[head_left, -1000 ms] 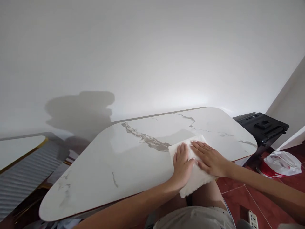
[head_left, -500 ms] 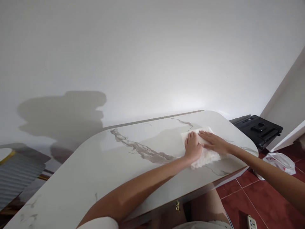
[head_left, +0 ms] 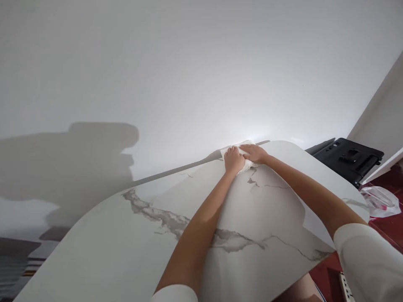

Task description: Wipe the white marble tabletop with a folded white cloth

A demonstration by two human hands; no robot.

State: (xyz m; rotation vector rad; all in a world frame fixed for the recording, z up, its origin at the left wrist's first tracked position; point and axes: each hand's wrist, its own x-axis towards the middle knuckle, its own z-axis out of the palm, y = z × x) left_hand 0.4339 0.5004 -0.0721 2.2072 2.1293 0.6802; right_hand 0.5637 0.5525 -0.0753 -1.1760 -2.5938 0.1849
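A white cloth (head_left: pixel 247 167) lies bunched at the far edge of the white marble-patterned table (head_left: pixel 126 235), against the wall. My left hand (head_left: pixel 234 160) presses on the cloth's left part, its fingers bent over it and pointing toward the wall. Flat on the right part rests my right hand (head_left: pixel 254 153), fingers stretched out to the left. The two hands nearly touch, and they cover much of the cloth. Both arms reach forward across the tabletop.
Behind the table rises a white wall (head_left: pixel 189 75). A black suitcase (head_left: pixel 349 157) lies beyond the right end, with a clear plastic bag (head_left: pixel 380 201) on the red tiled floor. A power strip (head_left: pixel 345 285) shows at lower right. Striped fabric (head_left: pixel 14 266) is at left.
Both hands have moved with the cloth away from me and to the left, from the right middle of the tabletop to its far edge. My view has shifted too.
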